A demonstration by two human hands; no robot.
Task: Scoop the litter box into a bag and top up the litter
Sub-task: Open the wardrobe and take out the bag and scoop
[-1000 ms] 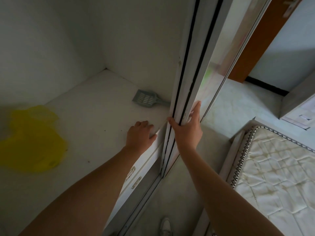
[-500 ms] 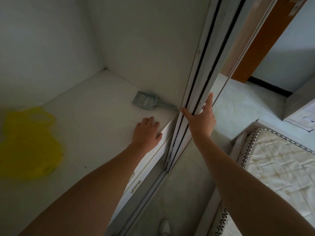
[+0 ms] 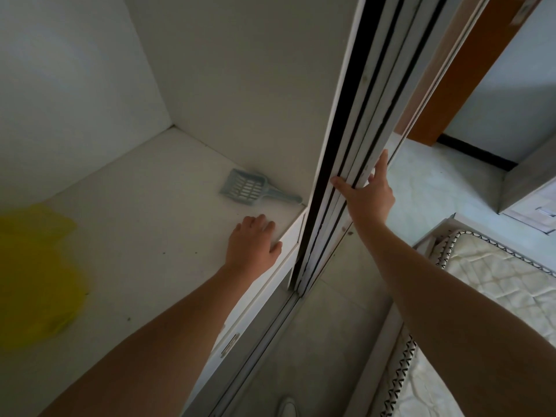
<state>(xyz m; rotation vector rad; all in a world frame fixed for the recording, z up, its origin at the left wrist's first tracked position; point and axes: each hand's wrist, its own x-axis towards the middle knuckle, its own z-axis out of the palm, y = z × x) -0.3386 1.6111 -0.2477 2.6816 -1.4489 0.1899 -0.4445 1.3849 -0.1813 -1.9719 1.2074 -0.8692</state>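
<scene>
The grey slotted plastic litter scoop (image 3: 246, 188) lies on the white shelf (image 3: 150, 224) against the side wall, just beyond the left hand (image 3: 251, 242). That hand rests flat at the shelf's front edge, fingers relaxed. The right hand (image 3: 370, 197) clamps thumb and fingers around the edge of the white sliding door (image 3: 370, 115). A yellow plastic bag (image 3: 36, 275) lies at the far left of the shelf.

We see a grey-blue litter scoop (image 3: 249, 188) with a slotted grid at twelve o'clock on the white shelf (image 3: 150, 230), and a yellow bag (image 3: 36, 275) at nine. The sliding door (image 3: 358, 139) is white with black strips. At four o'clock, a cream mattress (image 3: 496, 284) shows diamond quilting.
</scene>
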